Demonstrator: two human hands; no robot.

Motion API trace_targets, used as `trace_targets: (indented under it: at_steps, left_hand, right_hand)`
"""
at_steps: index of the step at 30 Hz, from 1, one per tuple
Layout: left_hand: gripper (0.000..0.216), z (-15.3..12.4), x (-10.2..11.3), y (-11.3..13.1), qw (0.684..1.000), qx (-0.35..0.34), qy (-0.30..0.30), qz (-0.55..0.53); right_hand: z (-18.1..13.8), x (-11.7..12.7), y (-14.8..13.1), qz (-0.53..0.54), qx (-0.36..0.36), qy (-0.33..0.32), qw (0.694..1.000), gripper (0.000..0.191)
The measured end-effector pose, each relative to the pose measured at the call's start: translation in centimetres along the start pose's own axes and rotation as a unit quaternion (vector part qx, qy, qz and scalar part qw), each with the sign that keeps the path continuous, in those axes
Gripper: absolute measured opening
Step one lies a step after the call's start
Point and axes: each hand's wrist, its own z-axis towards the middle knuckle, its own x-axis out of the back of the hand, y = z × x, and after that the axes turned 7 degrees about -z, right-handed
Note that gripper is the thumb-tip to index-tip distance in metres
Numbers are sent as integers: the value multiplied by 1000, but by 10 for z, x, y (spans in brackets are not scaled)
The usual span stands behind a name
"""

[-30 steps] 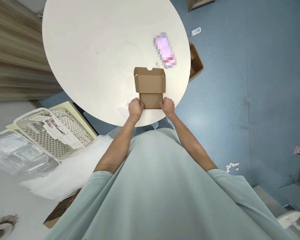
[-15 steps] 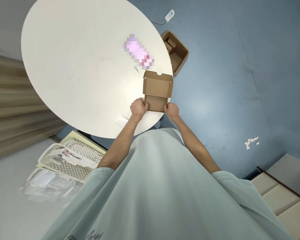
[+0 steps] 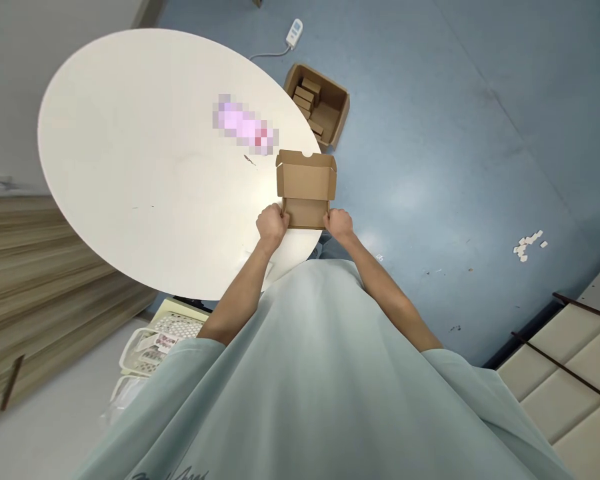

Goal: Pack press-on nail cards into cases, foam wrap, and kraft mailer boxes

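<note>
A small brown cardboard box [image 3: 306,212] is held in front of me at the table's right edge, its lid [image 3: 306,181] raised and its inside showing bare cardboard. My left hand [image 3: 272,225] is closed on the box's left side wall. Around the right side wall my right hand [image 3: 339,225] is closed in the same way, with the thumb toward the inside. The fingers beneath the box are partly hidden.
The white oval table [image 3: 145,133] bears a pixelated pink item [image 3: 245,127]. Beyond its edge, a larger carton [image 3: 333,110] on the floor holds several small boxes. A corded white power strip [image 3: 295,33] lies farther off. White baskets [image 3: 143,350] stand at lower left.
My view has turned and shifted right, so the table, carton and pink item sit farther left and more of the carton's contents shows. Both hands keep hold of the open box.
</note>
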Motion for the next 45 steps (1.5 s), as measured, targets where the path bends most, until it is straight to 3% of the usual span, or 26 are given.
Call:
trace_targets:
  at_steps: [7,12,26,37,45]
  left_hand:
    - [19,8,-6,-2,1000,1,19,-13]
    - [26,6,-10,-10,995,-25,43,-91]
    - [17,5,-13,-14,985,-48,75,-148]
    - [16,9,-8,-14,984,-28,49,-170]
    - [22,4,-3,-9,986,-23,48,-156]
  right_hand:
    - [12,4,-2,4,9,7,1000,43]
    - [4,-1,4,38,20,32,999,36]
    - [6,3,7,78,42,59,994,31]
    - [8,1,10,88,51,50,994,27]
    - [8,-2,14,172,20,45,984,25]
